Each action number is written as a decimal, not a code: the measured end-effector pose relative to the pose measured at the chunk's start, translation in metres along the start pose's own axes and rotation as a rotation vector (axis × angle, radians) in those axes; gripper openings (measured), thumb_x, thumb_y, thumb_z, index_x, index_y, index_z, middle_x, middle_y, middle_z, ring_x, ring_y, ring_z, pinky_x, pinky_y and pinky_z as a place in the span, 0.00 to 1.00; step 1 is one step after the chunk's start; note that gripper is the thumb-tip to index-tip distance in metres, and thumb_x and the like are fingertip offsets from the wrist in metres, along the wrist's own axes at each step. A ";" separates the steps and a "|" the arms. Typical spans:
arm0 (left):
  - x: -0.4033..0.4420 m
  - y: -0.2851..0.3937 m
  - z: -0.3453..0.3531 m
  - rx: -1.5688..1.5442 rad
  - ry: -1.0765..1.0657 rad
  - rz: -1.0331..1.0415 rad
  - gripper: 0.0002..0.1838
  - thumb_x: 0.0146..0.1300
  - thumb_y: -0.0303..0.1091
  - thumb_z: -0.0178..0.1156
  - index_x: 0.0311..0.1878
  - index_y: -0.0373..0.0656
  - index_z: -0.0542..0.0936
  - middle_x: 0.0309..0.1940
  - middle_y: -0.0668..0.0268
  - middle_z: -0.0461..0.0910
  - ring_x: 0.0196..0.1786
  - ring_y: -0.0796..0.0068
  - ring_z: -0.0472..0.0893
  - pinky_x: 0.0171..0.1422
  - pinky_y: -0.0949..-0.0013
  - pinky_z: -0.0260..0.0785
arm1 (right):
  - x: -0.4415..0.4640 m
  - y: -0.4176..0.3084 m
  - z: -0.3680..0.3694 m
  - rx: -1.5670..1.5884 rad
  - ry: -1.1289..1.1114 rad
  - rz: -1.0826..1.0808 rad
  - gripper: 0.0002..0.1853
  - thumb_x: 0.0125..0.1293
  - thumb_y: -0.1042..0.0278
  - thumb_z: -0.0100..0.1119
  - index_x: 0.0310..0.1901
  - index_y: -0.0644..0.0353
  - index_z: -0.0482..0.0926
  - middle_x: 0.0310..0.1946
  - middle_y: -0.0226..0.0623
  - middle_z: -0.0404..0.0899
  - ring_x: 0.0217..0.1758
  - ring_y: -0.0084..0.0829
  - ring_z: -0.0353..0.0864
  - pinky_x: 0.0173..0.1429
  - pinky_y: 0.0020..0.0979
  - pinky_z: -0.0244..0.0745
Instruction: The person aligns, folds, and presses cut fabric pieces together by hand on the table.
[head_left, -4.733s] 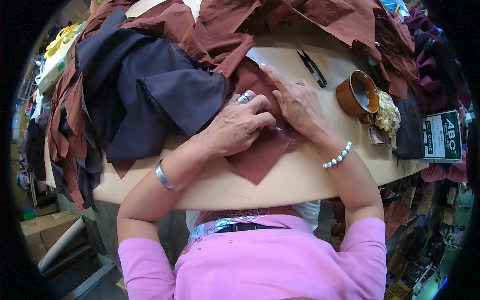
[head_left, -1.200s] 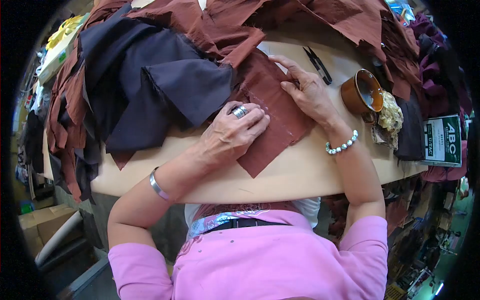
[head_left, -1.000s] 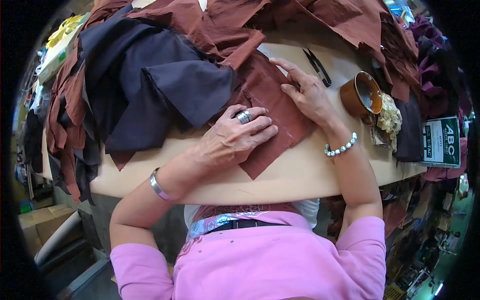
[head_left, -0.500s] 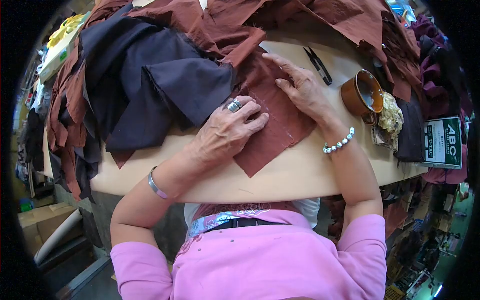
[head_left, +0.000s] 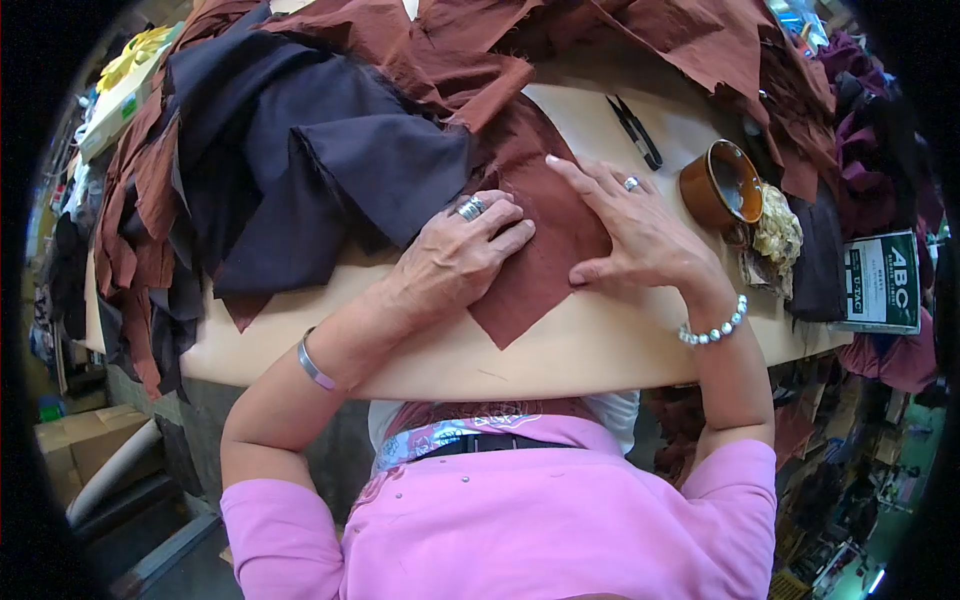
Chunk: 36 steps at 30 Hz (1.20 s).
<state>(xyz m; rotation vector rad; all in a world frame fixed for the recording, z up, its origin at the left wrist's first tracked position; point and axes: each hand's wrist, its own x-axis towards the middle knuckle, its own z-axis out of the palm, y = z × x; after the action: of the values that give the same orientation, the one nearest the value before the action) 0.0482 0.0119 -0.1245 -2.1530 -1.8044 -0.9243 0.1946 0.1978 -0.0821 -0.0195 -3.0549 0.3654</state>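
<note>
We're resting L hand (head_left: 455, 252) (fingers curled, grip unclear) & R hand (head_left: 645, 235) (spread, loose) on 1 brown cloth (head_left: 555, 240) on table (head_left: 450, 360) nr 1 mug (head_left: 704, 192). Cloth's tip's pointing at us, long axis running fwd.

Cloth piece (head_left: 562, 222) matt; mug (head_left: 702, 197) glossy; tabletop (head_left: 630, 345) smooth.

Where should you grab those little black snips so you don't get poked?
Probably by the rounded near end of the black thread snips, coming from the near side with the right hand, which is the closer one. They lie on the table with their narrow points facing away, so fingers there should stay clear of the tips.
</note>
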 end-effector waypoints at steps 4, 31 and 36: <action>0.003 -0.002 -0.008 0.014 0.028 -0.018 0.14 0.48 0.24 0.55 0.41 0.38 0.76 0.44 0.59 0.73 0.47 0.60 0.76 0.47 0.65 0.74 | 0.010 0.010 -0.004 0.097 0.034 -0.024 0.51 0.46 0.54 0.70 0.70 0.49 0.51 0.58 0.50 0.70 0.61 0.48 0.69 0.63 0.44 0.64; 0.009 -0.002 -0.010 0.293 -0.168 0.049 0.17 0.50 0.29 0.55 0.46 0.42 0.76 0.41 0.64 0.72 0.40 0.70 0.76 0.39 0.69 0.72 | 0.034 0.014 0.036 0.139 0.500 0.022 0.29 0.58 0.82 0.55 0.63 0.54 0.65 0.53 0.46 0.76 0.51 0.47 0.77 0.52 0.40 0.75; 0.010 0.004 -0.020 0.328 -0.180 0.101 0.17 0.53 0.31 0.53 0.48 0.44 0.77 0.40 0.64 0.71 0.38 0.71 0.75 0.38 0.71 0.71 | 0.034 0.014 0.035 0.162 0.490 0.027 0.28 0.58 0.82 0.55 0.62 0.54 0.67 0.53 0.47 0.75 0.53 0.47 0.77 0.53 0.40 0.75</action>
<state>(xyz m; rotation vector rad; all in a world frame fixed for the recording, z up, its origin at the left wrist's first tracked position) 0.0462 0.0089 -0.1021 -2.1444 -1.7582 -0.3893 0.1581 0.2039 -0.1174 -0.1231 -2.5374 0.5209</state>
